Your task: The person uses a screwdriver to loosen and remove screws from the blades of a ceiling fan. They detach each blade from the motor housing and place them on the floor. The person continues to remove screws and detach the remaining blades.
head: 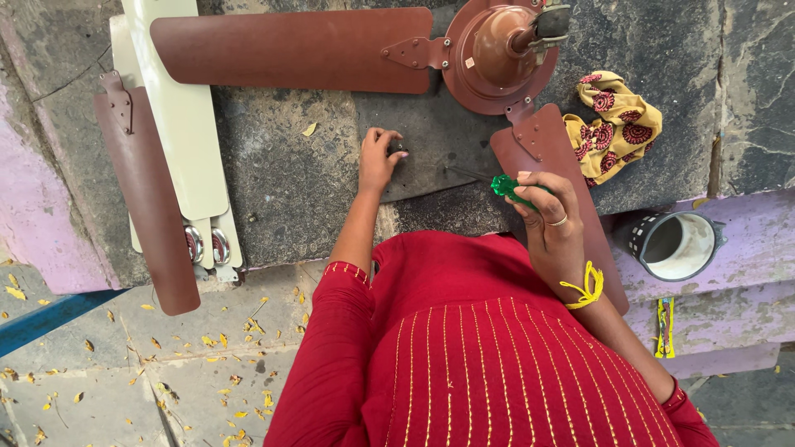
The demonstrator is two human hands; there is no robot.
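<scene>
Soft daylight is filling scene, even and bright, no harsh sun patches. Brown fan motor housing (497, 51) is catching mild sheen on dome; chrome blade brackets (207, 245) are glinting. Faint shadows are sitting under fan blade (298, 50) edges. Focus is holding sharp throughout, wide lens is bending lines slightly toward frame edges.

Cloth (617, 116) lies right of the fan motor (497, 54).

You've got 3 brown fan blades (290, 50), 2 cream blades (178, 124), 1 screwdriver (507, 188), 1 cloth (614, 120), 1 cup (675, 244).
</scene>
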